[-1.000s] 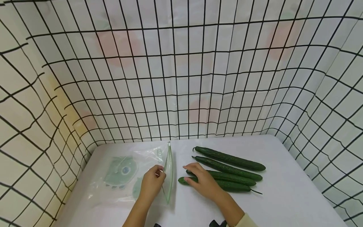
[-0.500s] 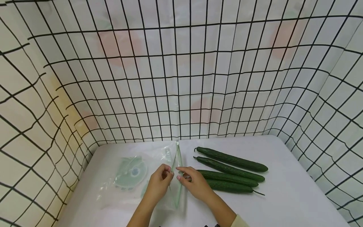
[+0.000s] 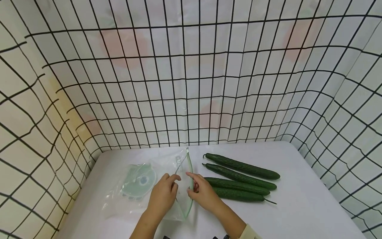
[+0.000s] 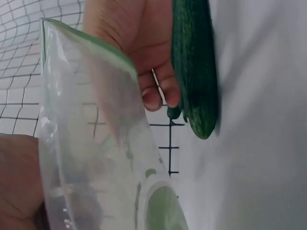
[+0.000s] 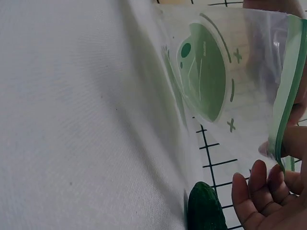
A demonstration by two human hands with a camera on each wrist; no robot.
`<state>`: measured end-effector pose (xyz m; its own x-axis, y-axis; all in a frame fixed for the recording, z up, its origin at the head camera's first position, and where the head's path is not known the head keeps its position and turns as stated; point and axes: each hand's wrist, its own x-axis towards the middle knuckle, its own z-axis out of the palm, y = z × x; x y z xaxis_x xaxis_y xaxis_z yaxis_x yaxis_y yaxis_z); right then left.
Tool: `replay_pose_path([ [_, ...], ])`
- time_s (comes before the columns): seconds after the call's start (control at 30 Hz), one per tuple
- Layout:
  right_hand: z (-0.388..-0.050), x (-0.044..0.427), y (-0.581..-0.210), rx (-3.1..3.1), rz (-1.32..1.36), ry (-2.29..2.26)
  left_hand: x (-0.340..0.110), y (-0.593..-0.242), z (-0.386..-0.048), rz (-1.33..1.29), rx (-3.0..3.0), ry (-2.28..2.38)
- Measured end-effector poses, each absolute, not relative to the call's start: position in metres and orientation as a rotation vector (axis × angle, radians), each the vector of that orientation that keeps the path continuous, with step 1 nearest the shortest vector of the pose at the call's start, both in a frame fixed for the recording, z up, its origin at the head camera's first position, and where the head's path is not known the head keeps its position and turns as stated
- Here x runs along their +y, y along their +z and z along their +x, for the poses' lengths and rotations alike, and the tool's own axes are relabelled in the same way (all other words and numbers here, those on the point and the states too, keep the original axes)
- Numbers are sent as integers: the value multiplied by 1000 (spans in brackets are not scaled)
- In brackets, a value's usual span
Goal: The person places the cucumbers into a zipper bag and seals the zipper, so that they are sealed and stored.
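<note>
A clear zip bag [image 3: 138, 181] with green prints and a green-edged mouth lies on the white table, its mouth spread between my hands. My left hand [image 3: 163, 196] holds the left edge of the mouth with bent fingers; its fingertips are partly hidden. At the opposite edge, my right hand [image 3: 206, 196] pinches the green strip [image 5: 290, 91], thumb on one side in the right wrist view. Several dark green cucumbers [image 3: 241, 165] lie side by side just right of the bag. The tip of one cucumber [image 4: 196, 81] appears beside my right hand's fingers [image 4: 152, 98] in the left wrist view.
Black wire grid panels [image 3: 194, 79] enclose the table on the back, left and right. Pale sheeting with faded red prints hangs behind them. White table surface [image 3: 301, 199] extends right of the cucumbers.
My right hand has moved left from over the cucumbers' ends to the bag's right edge and taken hold of it. The mouth has shifted right and widened.
</note>
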<state>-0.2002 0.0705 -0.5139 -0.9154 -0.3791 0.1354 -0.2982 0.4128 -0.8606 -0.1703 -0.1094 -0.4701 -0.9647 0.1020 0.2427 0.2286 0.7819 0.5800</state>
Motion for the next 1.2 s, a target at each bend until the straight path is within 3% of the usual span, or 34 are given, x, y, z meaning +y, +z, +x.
replay_pose_path([
  [0.3,-198,71,-513,2605,-630,-1504,-111,-465,-169,-267,-2827,-862],
  [0.63,-204,84,-518,2643,-533,-1353,-143,-434,-159,-26,-2616,-792],
  [1.2,-206,81,-520,2538,-557,-1487,-139,-428,-156,-222,-2424,-1035],
])
